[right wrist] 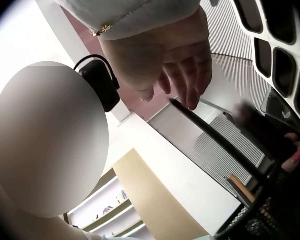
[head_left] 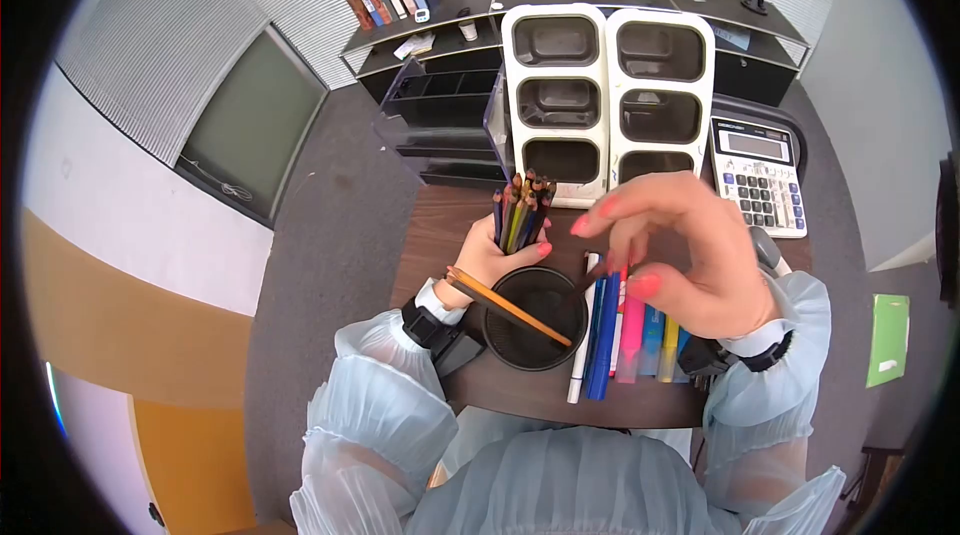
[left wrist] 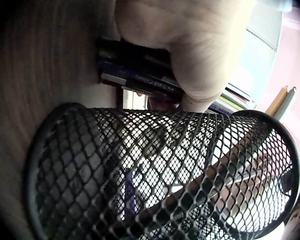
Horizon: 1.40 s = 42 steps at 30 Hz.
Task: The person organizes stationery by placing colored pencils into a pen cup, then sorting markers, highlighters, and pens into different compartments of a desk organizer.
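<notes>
My left hand [head_left: 492,257] grips an upright bundle of coloured pencils [head_left: 523,210], thumb and fingers wrapped round it. Just in front stands a black mesh pen cup [head_left: 520,360]; the left wrist view shows its side wall close up below the hand. An orange pencil [head_left: 535,322] and a dark one lean out over the cup's left rim. Another dark pencil [right wrist: 215,134] slants out of the cup, its end close to the right fingertips. My right hand [head_left: 690,255] hovers over the markers, fingers loosely bent, thumb apart, with nothing held between them.
Several markers and highlighters [head_left: 630,335] lie side by side right of the cup. Behind stand a white organiser with dark compartments [head_left: 606,85] and a clear drawer unit [head_left: 440,125]. A calculator [head_left: 760,175] is at the right. Farther back runs a dark shelf [head_left: 480,5].
</notes>
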Motion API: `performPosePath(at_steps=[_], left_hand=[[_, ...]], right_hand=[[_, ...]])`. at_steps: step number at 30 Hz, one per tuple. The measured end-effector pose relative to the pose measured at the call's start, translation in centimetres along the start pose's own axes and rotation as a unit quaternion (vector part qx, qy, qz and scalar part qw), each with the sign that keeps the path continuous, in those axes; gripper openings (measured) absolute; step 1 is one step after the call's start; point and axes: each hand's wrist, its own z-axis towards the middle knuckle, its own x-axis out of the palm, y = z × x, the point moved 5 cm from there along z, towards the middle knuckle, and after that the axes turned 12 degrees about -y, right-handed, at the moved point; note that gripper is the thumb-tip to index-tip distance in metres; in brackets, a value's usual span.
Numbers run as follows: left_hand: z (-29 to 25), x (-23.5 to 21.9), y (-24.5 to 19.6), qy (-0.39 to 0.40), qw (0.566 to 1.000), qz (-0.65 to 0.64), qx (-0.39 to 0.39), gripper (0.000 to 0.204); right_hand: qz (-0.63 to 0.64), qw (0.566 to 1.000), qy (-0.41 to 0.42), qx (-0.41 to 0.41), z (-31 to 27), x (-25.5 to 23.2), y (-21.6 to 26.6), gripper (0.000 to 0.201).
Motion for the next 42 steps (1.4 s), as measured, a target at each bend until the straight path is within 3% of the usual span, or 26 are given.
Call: performPosePath(at_steps=[1, 6, 10, 12, 16, 18, 20, 22, 26, 30, 32, 33, 34, 35, 37, 40, 42], left_hand=[[0.0, 0.0, -0.3, 0.004, 0.999, 0.011, 0.040, 0.024], [0.2, -0.1, 0.3, -0.003, 0.999, 0.028, 0.026, 0.024], [0.0, 0.1, 0.6, 0.000, 0.999, -0.031, 0.016, 0.024], [-0.1, 0.1, 0.5, 0.015, 0.999, 0.015, 0.033, 0.025], [-0.2, 0.4, 0.4, 0.015, 1.000, -0.025, -0.008, 0.024], [-0.3, 0.4, 0.1, 0.031, 1.000, 0.003, -0.004, 0.022], [0.0, 0.0, 1.0, 0.021, 1.000, -0.006, 0.001, 0.021], [0.2, -0.1, 1.2, 0.014, 1.000, -0.017, 0.007, 0.021], [0.0, -0.1, 0.8, 0.013, 1.000, 0.000, -0.004, 0.020], [0.0, 0.0, 0.5, 0.031, 0.999, 0.017, 0.013, 0.020], [0.1, -0.1, 1.1, 0.017, 1.000, 0.006, 0.008, 0.020], [0.2, -0.3, 1.3, 0.002, 1.000, -0.005, 0.003, 0.020], [0.1, -0.3, 1.0, 0.001, 1.000, -0.005, 0.003, 0.020], [0.2, -0.2, 0.4, -0.007, 1.000, -0.007, 0.008, 0.021], [0.3, -0.4, 0.1, -0.014, 1.000, -0.010, 0.013, 0.022], [0.2, -0.6, 0.3, -0.010, 1.000, 0.006, 0.008, 0.023], [0.2, -0.5, 0.1, -0.011, 1.000, -0.003, 0.002, 0.023]], right_hand=[[-0.011, 1.000, -0.022, -0.014, 0.1, 0.1, -0.3, 0.027], [-0.112, 0.989, -0.095, 0.003, 0.6, 0.2, -2.7, 0.020], [-0.149, 0.984, -0.084, 0.045, 0.8, 0.5, -4.8, 0.020], [-0.179, 0.982, -0.019, 0.064, 0.7, 1.0, -5.2, 0.017], [-0.180, 0.983, -0.029, 0.032, 0.6, 1.1, -5.2, 0.013], [-0.212, 0.974, -0.083, -0.015, 0.6, 0.5, -4.9, 0.011], [-0.214, 0.971, -0.103, -0.011, 0.8, 0.0, -4.3, 0.013], [-0.177, 0.974, -0.133, 0.054, 0.9, -0.5, -4.2, 0.016], [-0.190, 0.980, -0.045, 0.044, 0.7, 1.0, -5.6, 0.017], [-0.201, 0.979, -0.044, -0.007, 0.5, 1.1, -5.8, 0.014], [-0.180, 0.972, -0.143, -0.049, 0.7, -0.2, -4.3, 0.011], [-0.163, 0.965, -0.206, -0.014, 0.6, -1.4, -3.5, 0.010], [-0.054, 0.959, -0.279, 0.002, 0.2, -2.3, -2.3, 0.012], [-0.024, 0.931, -0.358, -0.066, -0.2, -3.5, -1.3, 0.015], [0.032, 0.904, -0.387, -0.180, -0.6, -5.4, 0.0, 0.017], [0.073, 0.926, -0.332, -0.165, -1.1, -5.3, 1.2, 0.019], [-0.021, 0.967, -0.242, -0.083, -0.6, -3.1, 1.6, 0.017]])
